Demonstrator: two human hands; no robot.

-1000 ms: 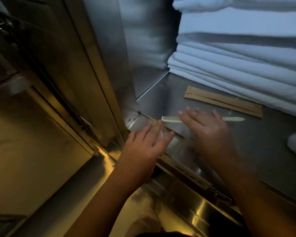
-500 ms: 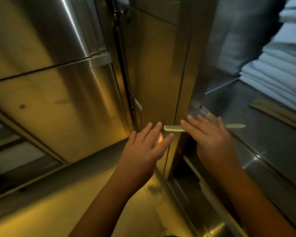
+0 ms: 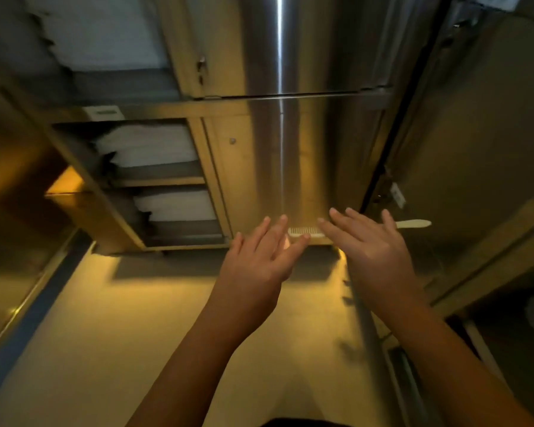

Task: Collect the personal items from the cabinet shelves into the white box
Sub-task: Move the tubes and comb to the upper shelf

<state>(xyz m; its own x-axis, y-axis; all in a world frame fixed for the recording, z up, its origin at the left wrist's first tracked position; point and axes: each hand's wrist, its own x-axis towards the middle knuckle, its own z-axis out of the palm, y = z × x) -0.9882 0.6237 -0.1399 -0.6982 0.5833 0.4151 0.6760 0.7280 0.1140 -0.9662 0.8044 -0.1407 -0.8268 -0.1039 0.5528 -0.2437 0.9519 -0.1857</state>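
A cream comb [image 3: 413, 224] lies crosswise under my right hand [image 3: 370, 251], which holds it from above. Its teeth stick out to the left and its handle to the right. The fingers of that hand are stretched forward, and the thumb is hidden. My left hand [image 3: 259, 260] is just left of the comb's teeth, and a small pale item [image 3: 285, 243] shows between its thumb and forefinger. What that item is I cannot tell. Both hands are held out over the floor in front of a steel cabinet [image 3: 278, 149]. The white box is not in view.
Open shelves at the left hold folded white towels [image 3: 148, 146] on two levels. A steel door [image 3: 475, 134] stands ajar at the right. The yellowish floor [image 3: 121, 334] spreads below my arms.
My view has swung left, away from the shelf with the towel stack and the paper sleeve, to the cabinet front and floor. Both hands keep their hold and pose.
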